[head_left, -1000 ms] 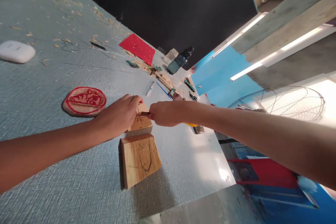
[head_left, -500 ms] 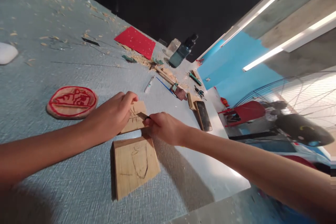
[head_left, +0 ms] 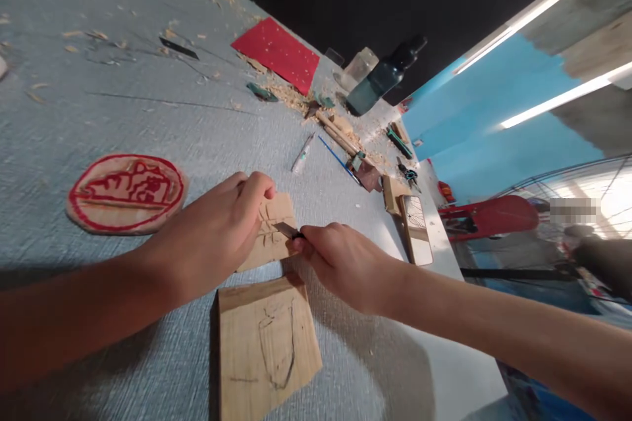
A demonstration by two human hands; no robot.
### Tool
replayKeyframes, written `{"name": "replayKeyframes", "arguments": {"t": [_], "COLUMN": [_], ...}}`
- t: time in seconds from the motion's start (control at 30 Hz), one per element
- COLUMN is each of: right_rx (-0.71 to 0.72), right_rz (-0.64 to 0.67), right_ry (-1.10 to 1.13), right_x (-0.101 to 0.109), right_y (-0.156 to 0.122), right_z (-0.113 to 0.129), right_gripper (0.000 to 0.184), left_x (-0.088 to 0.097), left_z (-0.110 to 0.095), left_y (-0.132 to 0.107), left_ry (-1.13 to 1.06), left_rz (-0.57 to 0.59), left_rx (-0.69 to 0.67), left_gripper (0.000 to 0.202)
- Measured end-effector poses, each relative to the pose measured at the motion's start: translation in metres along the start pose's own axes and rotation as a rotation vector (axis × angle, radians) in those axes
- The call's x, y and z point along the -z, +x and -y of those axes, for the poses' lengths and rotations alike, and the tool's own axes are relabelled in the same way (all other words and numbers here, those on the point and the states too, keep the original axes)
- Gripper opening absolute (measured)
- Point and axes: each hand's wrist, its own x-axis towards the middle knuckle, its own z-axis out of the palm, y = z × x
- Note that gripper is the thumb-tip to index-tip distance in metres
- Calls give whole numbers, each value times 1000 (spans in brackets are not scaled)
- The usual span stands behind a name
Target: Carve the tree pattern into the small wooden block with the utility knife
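My left hand point(head_left: 217, 230) lies curled over a small wooden block point(head_left: 272, 230) with carved lines, pressing it to the grey table point(head_left: 148, 112). My right hand point(head_left: 345, 263) is closed around a carving knife point(head_left: 287, 231), whose dark blade tip rests on the block's near-right edge. Just in front of both hands lies a larger wooden block point(head_left: 264, 345) with a pencilled outline on its top face.
A round carved plaque with red paint point(head_left: 126, 192) lies to the left. Farther back are a red sheet point(head_left: 279, 52), wood shavings, tools, a dark bottle point(head_left: 382, 77), a glass and a phone point(head_left: 415, 229). The table edge runs along the right.
The view has swung down and closer to the table. My right hand has drawn back toward me and lowered, the knife still on the small block. The left hand keeps its hold.
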Motion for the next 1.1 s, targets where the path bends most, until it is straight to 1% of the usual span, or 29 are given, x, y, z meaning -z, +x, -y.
{"name": "replayKeyframes", "arguments": {"t": [0.17,0.3,0.37,0.47,0.57,0.73,0.83,0.97,1.1], "right_rx": [-3,10,6,38,68,-6,-38,-58,-60], "right_rz": [-26,-52,-54,-55,-39,77,130,116,69], "right_ry": [-38,-12,-65,-197,-276,-374,-377,-336,-276], "right_x": [-7,-11,-10,-5,6,29,38,39,31], "right_y": [0,0,0,-2,-4,-3,-3,-4,-7], "right_z": [-2,-3,-2,-2,2,22,32,32,30], "right_gripper": [35,33,32,28,26,29,32,33,37], "left_x": [0,4,5,6,7,9,9,8,7], "left_z": [-3,-6,-6,-8,-9,-12,-12,-12,-11], "left_y": [-1,0,1,1,1,1,2,1,-1], "left_ry": [13,27,23,15,41,156,210,231,238], "left_rz": [-2,21,5,-12,-41,-10,-11,-23,-51], "left_rx": [-10,-59,-65,-51,-55,-92,-119,-138,-143], "left_gripper": [25,27,26,24,22,24,25,24,24]}}
